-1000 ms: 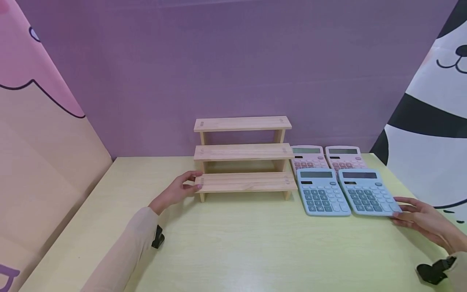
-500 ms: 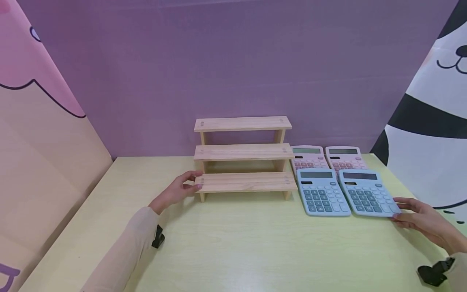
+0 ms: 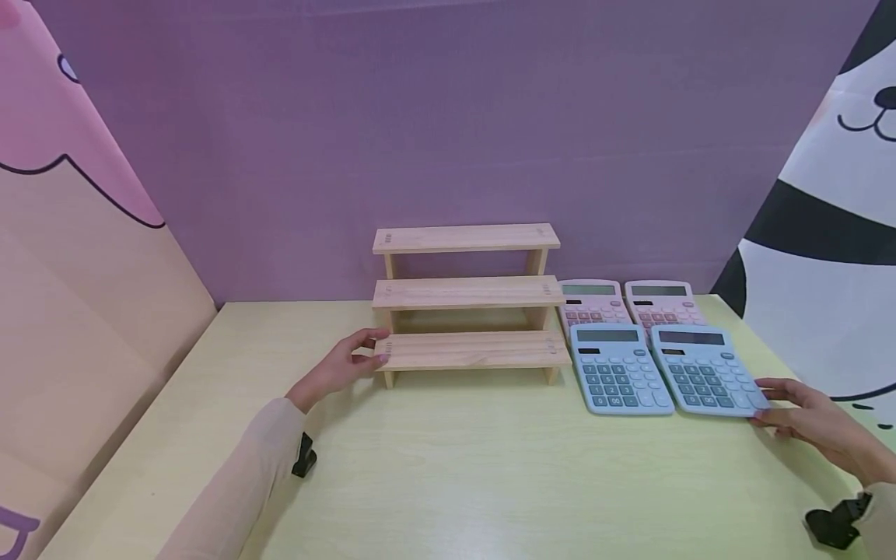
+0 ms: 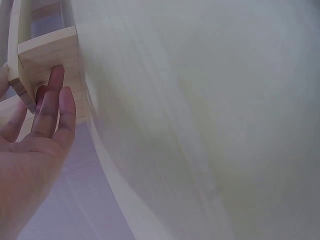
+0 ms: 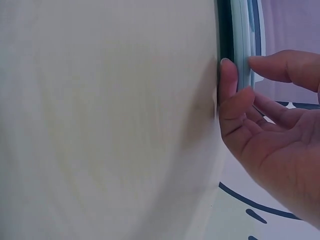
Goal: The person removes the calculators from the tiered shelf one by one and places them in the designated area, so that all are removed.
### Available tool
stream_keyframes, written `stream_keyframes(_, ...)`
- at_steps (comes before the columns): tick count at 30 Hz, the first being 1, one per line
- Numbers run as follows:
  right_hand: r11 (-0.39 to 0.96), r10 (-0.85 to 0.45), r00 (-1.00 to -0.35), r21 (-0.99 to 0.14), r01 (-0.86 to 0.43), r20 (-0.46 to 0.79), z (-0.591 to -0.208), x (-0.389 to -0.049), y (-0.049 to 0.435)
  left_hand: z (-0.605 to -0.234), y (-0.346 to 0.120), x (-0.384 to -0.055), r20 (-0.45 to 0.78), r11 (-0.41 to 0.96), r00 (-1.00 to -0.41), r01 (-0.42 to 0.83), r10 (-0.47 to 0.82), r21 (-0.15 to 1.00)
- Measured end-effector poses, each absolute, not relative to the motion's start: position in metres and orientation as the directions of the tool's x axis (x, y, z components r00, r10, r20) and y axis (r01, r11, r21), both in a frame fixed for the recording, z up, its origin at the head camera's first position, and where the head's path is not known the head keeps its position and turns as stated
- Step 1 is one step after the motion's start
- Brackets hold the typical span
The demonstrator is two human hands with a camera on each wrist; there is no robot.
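A three-tier wooden shelf stand [image 3: 469,350] stands near the back of the table. At the left end of its lowest tier, my left hand [image 3: 343,360] grips the board; the left wrist view shows fingers [image 4: 47,107] against the side leg [image 4: 57,55]. Over to the right lie two blue calculators [image 3: 619,369], side by side, with two pink calculators [image 3: 595,302] partly hidden behind them. My right hand [image 3: 812,424] pinches the lower right corner of the right blue calculator [image 3: 707,372], thumb on top. Up close, its edge [image 5: 242,45] sits between thumb and fingers.
Under everything is a pale wooden table [image 3: 455,467]. A purple backdrop [image 3: 448,117] rises right behind the stand. Cartoon-printed panels flank it, a pink and beige one [image 3: 84,272] on the left and a panda one [image 3: 826,311] on the right.
The right hand's lower fingers have shifted slightly at the calculator's corner, tucking further under it. The left hand, stand and other calculators stay where they were.
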State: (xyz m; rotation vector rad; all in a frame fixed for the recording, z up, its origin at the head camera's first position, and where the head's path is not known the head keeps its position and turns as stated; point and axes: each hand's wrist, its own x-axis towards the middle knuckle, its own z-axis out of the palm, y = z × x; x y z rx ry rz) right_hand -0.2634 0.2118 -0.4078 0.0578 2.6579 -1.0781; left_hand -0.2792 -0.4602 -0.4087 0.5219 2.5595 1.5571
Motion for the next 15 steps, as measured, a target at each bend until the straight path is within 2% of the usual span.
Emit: stream_keyframes(15, 0.766, -0.093, -0.966, -0.637, 0.085, -0.241, -0.4063, -0.2634, 0.2133, -0.4096, -0.4601, -0.2798, 0.087, 0.426, -0.938, 0.233, 0.335, 0.874)
